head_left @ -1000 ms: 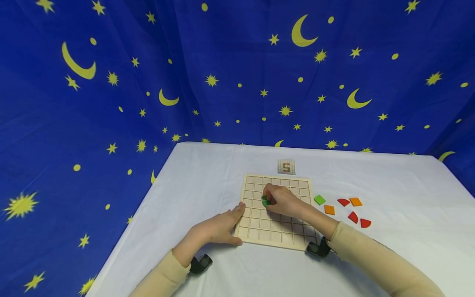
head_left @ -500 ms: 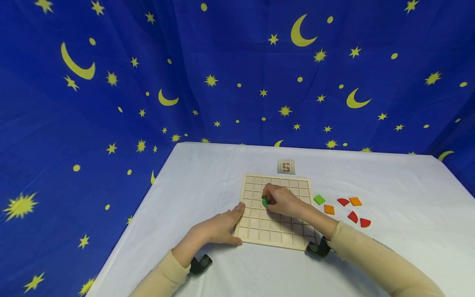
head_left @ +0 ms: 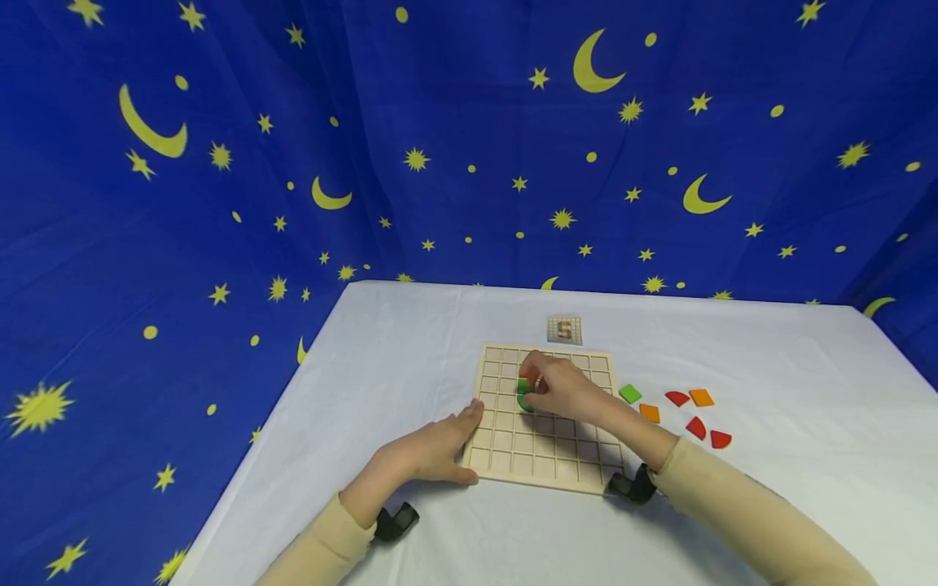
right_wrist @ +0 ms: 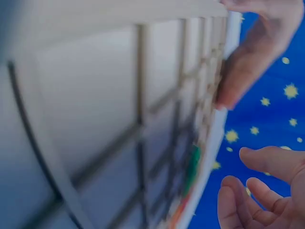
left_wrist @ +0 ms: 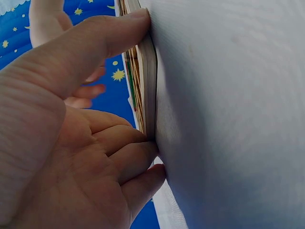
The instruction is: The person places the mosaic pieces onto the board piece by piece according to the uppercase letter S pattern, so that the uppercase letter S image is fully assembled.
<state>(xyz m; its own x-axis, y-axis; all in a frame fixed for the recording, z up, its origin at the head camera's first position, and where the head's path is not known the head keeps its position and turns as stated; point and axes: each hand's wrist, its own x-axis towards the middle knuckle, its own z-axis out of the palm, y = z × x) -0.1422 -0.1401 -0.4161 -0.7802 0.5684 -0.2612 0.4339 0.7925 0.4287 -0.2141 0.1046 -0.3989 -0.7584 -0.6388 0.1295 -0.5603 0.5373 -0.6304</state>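
A wooden grid board [head_left: 513,464] lies on the table in the head view. My left hand [head_left: 432,448] rests at its left side, fingers along the edge and thumb by the near left corner. In the left wrist view the thumb and fingertips touch the board's side. Over the board hovers my right hand [head_left: 564,387], its thumb and fingers apart with nothing between them in the right wrist view. Just beside its fingertips, a green square tile [head_left: 522,383] and a rounded green tile [head_left: 525,402] sit in the grid. A red-orange piece [right_wrist: 180,212] shows past the green in the right wrist view, blurred.
Right of the board lie a light green square [head_left: 630,394], an orange square [head_left: 649,413] partly behind the right forearm, another orange square [head_left: 701,398] and several red quarter-circle tiles [head_left: 696,428]. A small card with a grid pattern [head_left: 564,330] lies beyond the board.
My right hand has drawn slightly up and right off the green tiles, uncovering more of them. The left hand has stayed at the board's edge.
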